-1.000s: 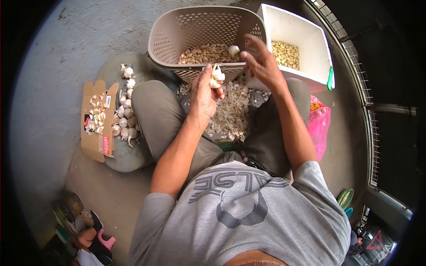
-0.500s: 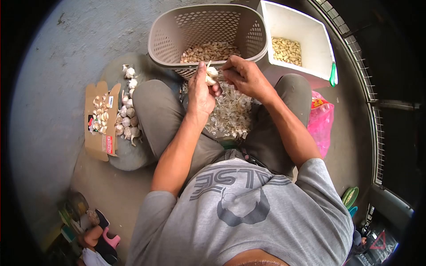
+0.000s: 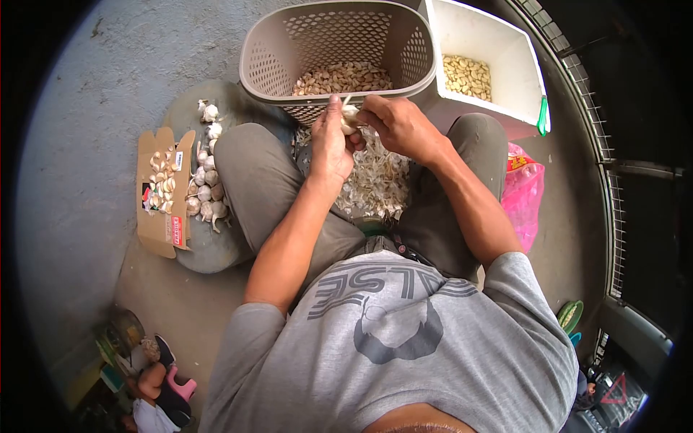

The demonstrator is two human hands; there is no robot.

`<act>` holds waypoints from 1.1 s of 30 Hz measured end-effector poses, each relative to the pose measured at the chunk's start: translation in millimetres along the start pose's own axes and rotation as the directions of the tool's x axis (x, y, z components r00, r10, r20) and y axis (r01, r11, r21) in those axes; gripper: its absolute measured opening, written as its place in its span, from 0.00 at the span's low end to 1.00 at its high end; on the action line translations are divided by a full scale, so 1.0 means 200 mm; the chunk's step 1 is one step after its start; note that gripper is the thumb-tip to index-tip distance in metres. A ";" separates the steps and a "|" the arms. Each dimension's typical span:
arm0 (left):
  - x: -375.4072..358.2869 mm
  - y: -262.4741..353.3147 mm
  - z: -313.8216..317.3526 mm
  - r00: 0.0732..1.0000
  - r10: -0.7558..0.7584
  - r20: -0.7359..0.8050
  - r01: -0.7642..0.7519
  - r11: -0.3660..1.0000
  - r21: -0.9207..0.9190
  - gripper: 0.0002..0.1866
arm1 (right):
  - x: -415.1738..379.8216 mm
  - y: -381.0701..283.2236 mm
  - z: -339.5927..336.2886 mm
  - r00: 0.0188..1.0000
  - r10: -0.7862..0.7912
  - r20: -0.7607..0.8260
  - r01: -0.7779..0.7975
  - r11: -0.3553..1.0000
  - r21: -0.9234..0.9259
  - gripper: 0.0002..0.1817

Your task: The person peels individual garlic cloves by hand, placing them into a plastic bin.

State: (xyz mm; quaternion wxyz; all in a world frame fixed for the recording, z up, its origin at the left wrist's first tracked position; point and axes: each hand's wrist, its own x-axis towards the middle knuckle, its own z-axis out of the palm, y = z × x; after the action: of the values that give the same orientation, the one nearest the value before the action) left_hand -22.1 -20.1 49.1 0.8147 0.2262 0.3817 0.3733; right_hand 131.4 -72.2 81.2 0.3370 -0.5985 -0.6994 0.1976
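Observation:
My left hand (image 3: pixel 331 148) holds a whitish garlic bulb (image 3: pixel 349 120) upright between thumb and fingers, its thin stalk pointing up. From the other side, my right hand (image 3: pixel 403 128) pinches at the bulb with thumb and forefinger, which partly hide it. Both hands are just in front of the near rim of a grey-brown perforated basket (image 3: pixel 266 63), with unpeeled-looking garlic cloves (image 3: pixel 339 78) at its bottom. Beneath my hands lies a heap of papery garlic skins (image 3: pixel 375 179) between my knees.
At the right, a white foam box (image 3: pixel 484 32) contains pale cloves (image 3: pixel 468 78). On my left, whole garlic bulbs (image 3: pixel 204 193) lie beside a cardboard piece (image 3: pixel 154 232) bearing loose cloves (image 3: pixel 162 180). A pink bag (image 3: pixel 521 195) lies by my right knee. Another person's leg (image 3: pixel 151 379) shows lower left.
My right hand has moved slightly left, and its fingertips now meet the garlic bulb instead of being just apart from it. The left hand keeps its hold.

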 end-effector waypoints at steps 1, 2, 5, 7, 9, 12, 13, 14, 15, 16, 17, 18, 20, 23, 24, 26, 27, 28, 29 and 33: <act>0.01 0.00 -0.01 1.000 0.010 -0.010 -0.010 1.000 -0.010 0.20 | -0.01 0.00 0.00 1.000 -0.002 -0.014 0.002 1.000 0.023 0.09; 0.02 0.01 -0.03 1.000 0.020 -0.020 -0.020 1.000 -0.020 0.20 | -0.01 0.01 0.00 0.999 0.032 -0.009 -0.032 0.999 0.032 0.09; 0.03 0.02 -0.03 0.997 0.070 -0.040 -0.067 0.996 0.060 0.20 | -0.01 0.09 0.02 0.999 0.033 0.007 -0.034 0.989 0.145 0.14; 0.03 0.01 -0.02 0.991 0.131 -0.014 -0.126 0.976 0.176 0.20 | 0.01 0.01 -0.01 0.990 0.140 0.013 -0.140 0.969 0.202 0.17; 0.03 -0.02 -0.01 0.988 0.144 0.053 -0.152 0.966 0.208 0.20 | 0.02 -0.02 0.00 0.982 0.190 0.017 -0.189 0.961 0.203 0.24; 0.03 -0.04 -0.01 0.987 0.121 0.102 -0.139 0.972 0.191 0.22 | 0.02 0.00 0.05 0.991 0.133 -0.028 -0.121 0.957 0.265 0.26; 0.02 -0.03 0.00 0.988 0.102 0.116 -0.121 0.978 0.167 0.22 | 0.03 0.00 0.06 0.995 0.084 -0.062 -0.068 0.973 0.218 0.24; 0.02 -0.02 0.00 0.988 0.085 0.131 -0.104 0.985 0.141 0.23 | 0.02 -0.01 0.07 0.992 0.117 -0.052 -0.098 0.956 0.275 0.22; 0.01 -0.01 0.02 0.984 0.103 0.146 -0.128 0.977 0.171 0.24 | 0.02 -0.06 0.06 0.988 0.146 -0.041 -0.124 0.936 0.330 0.21; 0.01 -0.01 0.02 0.987 0.097 0.129 -0.119 0.977 0.178 0.24 | 0.02 -0.09 0.05 0.985 0.172 -0.029 -0.148 0.912 0.382 0.20; 0.00 -0.01 0.02 0.990 0.091 0.110 -0.110 0.977 0.184 0.24 | 0.02 -0.05 0.08 0.991 0.137 -0.001 -0.129 0.939 0.317 0.19; -0.01 -0.01 0.02 0.992 0.086 0.090 -0.102 0.977 0.189 0.24 | 0.02 -0.05 0.08 0.990 0.141 0.009 -0.137 0.947 0.291 0.18; 0.00 -0.01 0.01 0.993 0.076 0.089 -0.090 0.982 0.166 0.23 | 0.01 -0.07 0.07 0.988 0.150 0.024 -0.151 0.959 0.239 0.15; 0.01 -0.01 -0.01 0.995 0.016 0.099 -0.027 0.993 0.112 0.22 | 0.01 -0.09 0.04 0.986 0.154 0.070 -0.166 0.957 0.238 0.16; 0.01 0.00 -0.02 0.995 -0.022 0.097 0.014 0.997 0.082 0.21 | 0.00 -0.08 0.05 0.992 0.123 0.026 -0.126 0.952 0.279 0.17; 0.01 0.01 -0.03 0.995 -0.049 0.090 0.048 0.999 0.009 0.20 | 0.00 -0.06 0.08 0.996 0.064 -0.061 -0.038 0.933 0.357 0.19; 0.01 0.03 -0.03 0.996 -0.038 0.084 0.041 0.999 -0.034 0.20 | 0.00 -0.07 0.08 0.992 0.122 -0.022 -0.100 0.895 0.434 0.20; 0.02 0.04 -0.02 0.997 -0.025 0.077 0.031 0.996 -0.079 0.19 | 0.00 -0.07 0.07 0.984 0.175 0.023 -0.163 0.848 0.505 0.21; 0.03 0.05 -0.04 0.995 -0.028 0.096 0.038 0.994 -0.102 0.18 | 0.00 -0.06 0.06 0.972 0.224 0.072 -0.224 0.793 0.567 0.22; 0.03 0.05 -0.05 0.992 0.038 0.119 -0.029 0.996 -0.083 0.18 | 0.01 -0.02 0.05 0.972 0.193 0.134 -0.222 0.563 0.796 0.18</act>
State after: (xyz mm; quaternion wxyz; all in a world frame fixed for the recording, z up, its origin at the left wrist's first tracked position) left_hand -32.3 -8.2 47.3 0.8383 0.2215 0.3127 0.3877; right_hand 121.6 -69.2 77.5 0.5342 -0.4558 -0.4639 0.5400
